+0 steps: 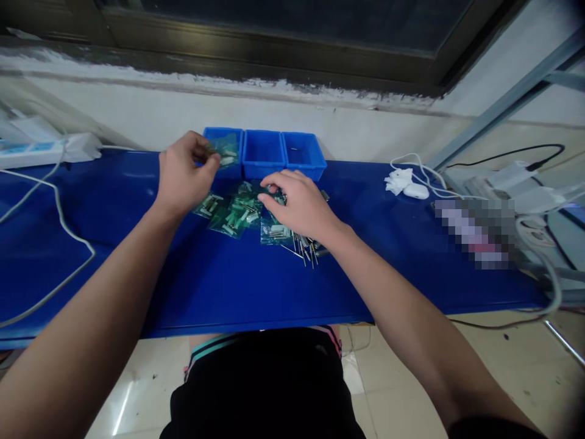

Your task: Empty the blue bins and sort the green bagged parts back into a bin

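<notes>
My left hand (pixel 188 171) pinches a small greenish clear plastic bag (pixel 226 150) with little pale parts inside, held at the front of the left blue bin (pixel 222 132). My right hand (pixel 299 204) hovers over or rests on the pile, its fingers curved and apart, with nothing visible between thumb and forefinger. Between and below the hands lie several similar bags (pixel 237 212) of small white and metallic parts. Thin metal rods (pixel 307 250) lie loose under my right wrist. Whether my right fingers touch the bags cannot be made out.
Two more blue bins (pixel 264 164) adjoin the left one; the right bin (pixel 305 157) holds a small piece. A white earphone case (pixel 415 191) and crumpled tissue (pixel 398 180) lie to the right. A power strip (pixel 50 152) and white cable (pixel 68 228) occupy the left. A metal frame (pixel 503 100) stands right.
</notes>
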Demonstrator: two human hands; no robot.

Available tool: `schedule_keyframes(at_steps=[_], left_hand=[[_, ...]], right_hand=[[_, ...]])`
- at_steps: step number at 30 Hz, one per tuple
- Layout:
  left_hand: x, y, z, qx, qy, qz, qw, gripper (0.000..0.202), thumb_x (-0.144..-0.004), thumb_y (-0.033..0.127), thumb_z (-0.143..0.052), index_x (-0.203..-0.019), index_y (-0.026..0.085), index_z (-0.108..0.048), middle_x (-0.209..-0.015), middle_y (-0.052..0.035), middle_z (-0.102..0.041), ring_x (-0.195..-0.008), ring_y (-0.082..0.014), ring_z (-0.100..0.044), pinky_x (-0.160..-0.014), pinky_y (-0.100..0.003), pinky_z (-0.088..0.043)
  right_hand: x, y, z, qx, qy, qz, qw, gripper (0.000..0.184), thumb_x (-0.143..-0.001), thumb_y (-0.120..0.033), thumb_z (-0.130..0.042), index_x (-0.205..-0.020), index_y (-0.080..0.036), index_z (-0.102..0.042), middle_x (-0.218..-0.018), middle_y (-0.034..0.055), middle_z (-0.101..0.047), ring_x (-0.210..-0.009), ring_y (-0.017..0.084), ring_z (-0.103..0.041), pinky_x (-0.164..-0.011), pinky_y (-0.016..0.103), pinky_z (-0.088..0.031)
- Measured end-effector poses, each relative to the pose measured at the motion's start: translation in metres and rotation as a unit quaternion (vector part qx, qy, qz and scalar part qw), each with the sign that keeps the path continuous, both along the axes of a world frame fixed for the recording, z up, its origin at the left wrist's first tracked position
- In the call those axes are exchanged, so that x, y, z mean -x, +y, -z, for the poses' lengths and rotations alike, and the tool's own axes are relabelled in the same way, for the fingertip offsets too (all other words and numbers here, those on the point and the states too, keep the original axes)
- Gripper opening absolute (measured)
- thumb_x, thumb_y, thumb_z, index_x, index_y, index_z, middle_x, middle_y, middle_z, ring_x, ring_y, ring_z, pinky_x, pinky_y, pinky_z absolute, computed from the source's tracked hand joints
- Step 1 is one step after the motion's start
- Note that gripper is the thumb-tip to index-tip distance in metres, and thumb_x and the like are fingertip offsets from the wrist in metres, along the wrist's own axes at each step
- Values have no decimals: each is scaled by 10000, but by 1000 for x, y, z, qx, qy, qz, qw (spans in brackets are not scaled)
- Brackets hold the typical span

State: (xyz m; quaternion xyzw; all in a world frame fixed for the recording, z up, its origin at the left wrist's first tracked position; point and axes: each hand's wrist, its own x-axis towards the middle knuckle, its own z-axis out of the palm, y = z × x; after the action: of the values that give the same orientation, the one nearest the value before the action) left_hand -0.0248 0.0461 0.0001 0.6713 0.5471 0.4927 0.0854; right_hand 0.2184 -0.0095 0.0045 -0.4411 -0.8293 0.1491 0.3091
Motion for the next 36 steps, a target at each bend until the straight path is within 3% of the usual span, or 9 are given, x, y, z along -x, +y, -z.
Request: schedule_keyframes(at_steps=[2,5,11,14,17,22,25,32,36], left_hand=[[5,-1,1,-11,98,-65,993,115,-872,262,-682,-974,209,-673,-947,-45,-751,-919,-253,-685,-889,-429,-505],[7,-4,-1,-26,188,-90,978,170,-960,300,-607,-1079,199,-674,-1113,-63,-736,-1124,-313,-629,-1001,-502,-463],[5,-12,-8,-64,142,-96,983,203,-1031,305,-542,-1150,190,-660,-1177,-76,-679,-1096,-303,-585,-1049,-556,-427],[7,-8,-3,-43,167,-63,983,180,-1000,285,-561,-1099,210,-690,-1189,-57,-692,-1104,-298,-575,-1038,-537,-449],[9,0,7,14,212,-9,977,256,-963,370,-592,-1104,205,-727,-1203,-84,-733,-1148,-343,-583,-1004,-550,-470],[7,3,21,26,240,15,970,559,-876,584,-646,-1311,237,-700,-1332,-106,-724,-1396,-473,-472,-1086,-682,-339],[4,1,23,23,237,20,971,697,-854,655,-647,-1407,231,-651,-1395,-117,-690,-1447,-509,-403,-1111,-721,-282],[1,2,25,35,249,29,967,652,-864,650,-653,-1418,304,-644,-1437,-142,-650,-1423,-531,-418,-1117,-743,-292],[3,6,27,53,247,45,966,643,-875,608,-653,-1434,291,-633,-1461,-162,-615,-1398,-535,-438,-1103,-737,-343]], right_hand=[[1,-2,2,-17,-45,-15,999,275,-1021,-365,-602,-1199,-190,-718,-1122,90,-727,-1102,279,-605,-921,442,-484],[1,-3,3,-13,-82,-27,996,318,-1030,-381,-584,-1236,-183,-723,-1191,102,-728,-1161,312,-580,-930,458,-487],[1,-5,2,8,-110,-38,993,367,-1042,-417,-542,-1275,-194,-717,-1275,110,-711,-1187,325,-565,-951,479,-469],[1,-5,1,9,-116,-30,993,372,-1042,-419,-536,-1282,-197,-715,-1287,109,-704,-1203,330,-553,-962,482,-456],[1,-5,2,12,-122,-29,992,379,-1039,-419,-540,-1289,-193,-714,-1290,117,-698,-1225,342,-538,-992,502,-439],[2,-6,4,27,-129,-43,990,401,-1035,-429,-537,-1309,-189,-705,-1312,123,-681,-1237,354,-526,-1029,546,-414],[3,-7,5,29,-137,-42,989,401,-1035,-432,-533,-1310,-195,-703,-1311,126,-674,-1239,353,-527,-1047,557,-402],[3,-10,5,38,-163,-26,986,469,-1005,-532,-571,-1356,-243,-686,-1470,150,-559,-1366,408,-459,-1093,634,-349],[4,-10,6,48,-170,-24,984,517,-1011,-606,-535,-1367,-261,-684,-1515,161,-524,-1395,425,-441,-1095,667,-326]])
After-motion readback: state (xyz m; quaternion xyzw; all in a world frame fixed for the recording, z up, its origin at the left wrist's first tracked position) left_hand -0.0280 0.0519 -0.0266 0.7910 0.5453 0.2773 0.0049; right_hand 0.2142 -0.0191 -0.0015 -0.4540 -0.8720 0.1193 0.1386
